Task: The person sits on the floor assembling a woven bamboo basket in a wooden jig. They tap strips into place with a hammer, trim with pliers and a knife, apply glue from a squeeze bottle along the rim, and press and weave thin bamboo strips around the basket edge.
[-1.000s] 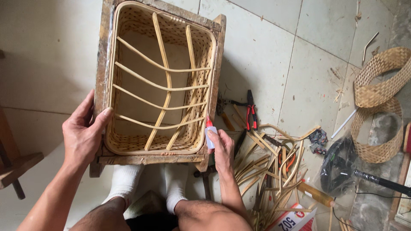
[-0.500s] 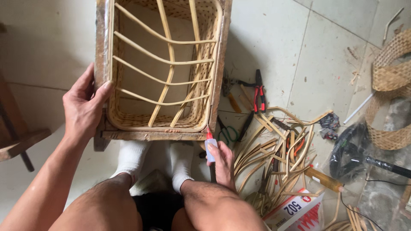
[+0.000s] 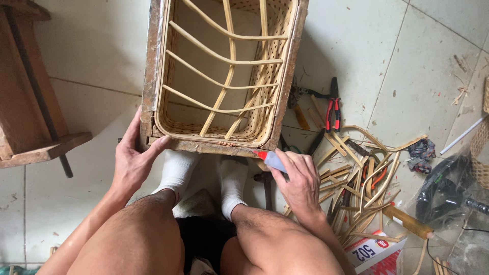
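Pale floor tiles (image 3: 102, 56) with grey grout lines run under everything. At far left stands a wooden stool (image 3: 28, 102). The left hand (image 3: 133, 158) grips the near left corner of a wooden frame (image 3: 153, 76), thumb on its edge; a rattan basket (image 3: 224, 86) sits inside the frame. White socks (image 3: 175, 170) rest beneath its near rail. The right hand (image 3: 300, 178) is closed around a small glue tube (image 3: 270, 159), red tip touching the rail. Rightward, red pliers (image 3: 333, 109), rattan strips (image 3: 356, 173) and shavings litter the tiles.
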### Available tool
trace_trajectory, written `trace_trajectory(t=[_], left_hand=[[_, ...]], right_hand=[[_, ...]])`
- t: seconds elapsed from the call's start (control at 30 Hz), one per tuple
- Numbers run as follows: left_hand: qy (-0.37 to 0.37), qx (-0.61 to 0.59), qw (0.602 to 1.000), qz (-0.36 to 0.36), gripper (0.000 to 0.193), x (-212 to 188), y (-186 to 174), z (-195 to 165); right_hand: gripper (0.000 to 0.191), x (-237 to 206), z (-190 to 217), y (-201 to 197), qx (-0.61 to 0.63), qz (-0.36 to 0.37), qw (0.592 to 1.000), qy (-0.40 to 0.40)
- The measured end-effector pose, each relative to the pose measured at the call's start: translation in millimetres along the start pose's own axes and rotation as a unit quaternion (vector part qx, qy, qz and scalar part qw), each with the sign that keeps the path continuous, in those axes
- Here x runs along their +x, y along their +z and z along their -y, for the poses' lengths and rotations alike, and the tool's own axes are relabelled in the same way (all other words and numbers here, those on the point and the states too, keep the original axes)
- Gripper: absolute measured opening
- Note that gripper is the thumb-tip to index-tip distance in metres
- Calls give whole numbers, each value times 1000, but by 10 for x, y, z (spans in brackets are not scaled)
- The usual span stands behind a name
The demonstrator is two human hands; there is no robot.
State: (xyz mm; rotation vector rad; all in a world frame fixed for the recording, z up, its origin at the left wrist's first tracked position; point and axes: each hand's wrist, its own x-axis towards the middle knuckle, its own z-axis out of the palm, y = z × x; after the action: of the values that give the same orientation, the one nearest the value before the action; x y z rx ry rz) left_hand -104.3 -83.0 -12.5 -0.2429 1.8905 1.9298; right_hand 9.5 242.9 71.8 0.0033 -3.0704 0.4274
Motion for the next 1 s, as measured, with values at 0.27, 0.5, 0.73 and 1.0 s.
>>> trace_trajectory(t=[0.27, 0.5, 0.73, 1.0], left_hand=[[-5, -17, 1000, 5, 83, 2, -8, -27], [-7, -22, 1000, 6, 83, 11, -18, -1], [4, 28, 999, 17, 87, 34, -103, 49], [-3, 13, 1000, 17, 89, 45, -163, 104]], right_hand=[[48, 68, -33, -8, -46, 18, 998, -36], [47, 126, -67, -113, -62, 30, 996, -47], [47, 333, 193, -76, -17, 38, 996, -76], [47, 496, 326, -59, -27, 57, 992, -109]])
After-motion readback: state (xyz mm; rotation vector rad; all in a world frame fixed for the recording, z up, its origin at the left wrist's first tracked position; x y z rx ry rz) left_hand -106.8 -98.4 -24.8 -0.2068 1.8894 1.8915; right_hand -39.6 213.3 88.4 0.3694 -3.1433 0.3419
